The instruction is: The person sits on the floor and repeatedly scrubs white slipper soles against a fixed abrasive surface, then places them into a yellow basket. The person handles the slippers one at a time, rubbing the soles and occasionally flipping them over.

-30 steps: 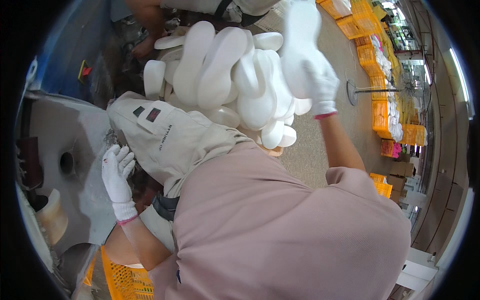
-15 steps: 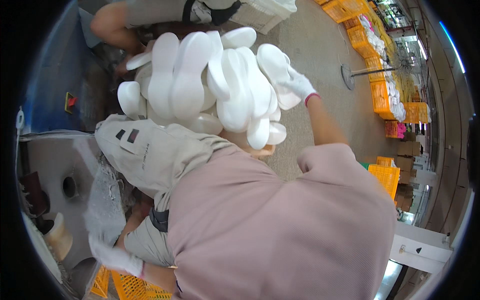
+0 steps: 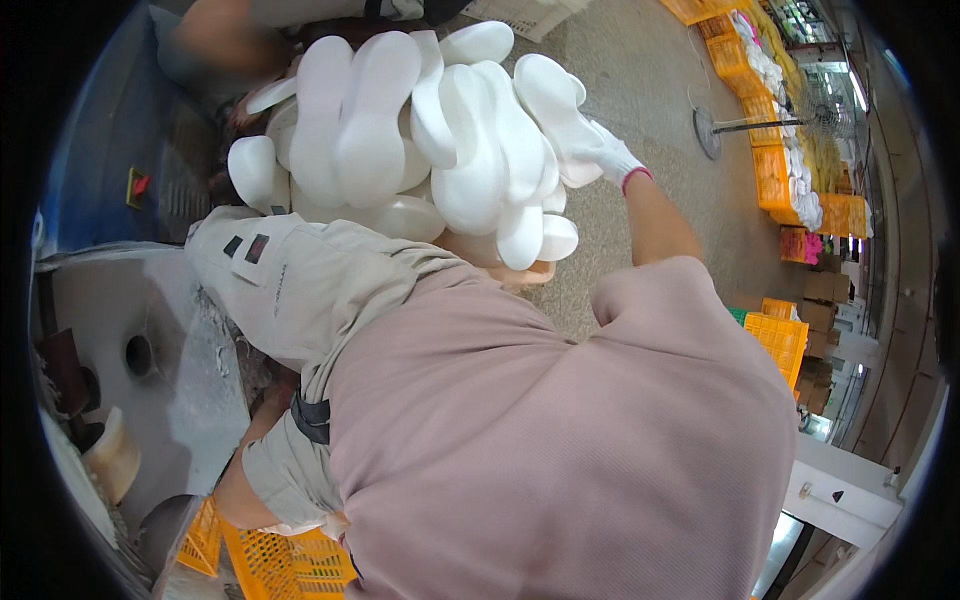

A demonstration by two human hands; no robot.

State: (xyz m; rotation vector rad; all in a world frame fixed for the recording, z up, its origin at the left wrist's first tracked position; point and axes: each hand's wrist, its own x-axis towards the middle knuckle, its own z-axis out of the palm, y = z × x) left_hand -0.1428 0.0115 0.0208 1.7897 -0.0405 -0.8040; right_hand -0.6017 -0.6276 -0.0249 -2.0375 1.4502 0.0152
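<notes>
My right hand (image 3: 612,155), in a white glove with a pink cuff, grips the near edge of a white shoe sole (image 3: 550,110). That sole leans at the right side of a heap of white soles (image 3: 375,120), which lie overlapping and at different angles in front of my legs. Beside my shorts at the lower left, above an orange crate (image 3: 290,565), a pale strip that seems to be my left hand (image 3: 300,527) shows. Its fingers are hidden, so whether it holds anything cannot be made out.
A grey machine panel (image 3: 120,300) with a round hole stands at the left, a blue surface (image 3: 100,170) beyond it. Another person's arm (image 3: 225,45) is blurred at the top left. A floor fan (image 3: 707,130) and stacked orange crates (image 3: 770,175) line the right.
My left hand has drawn back from the grey panel toward the orange crate and is mostly hidden. My right hand remains at the same sole. The view has shifted slightly.
</notes>
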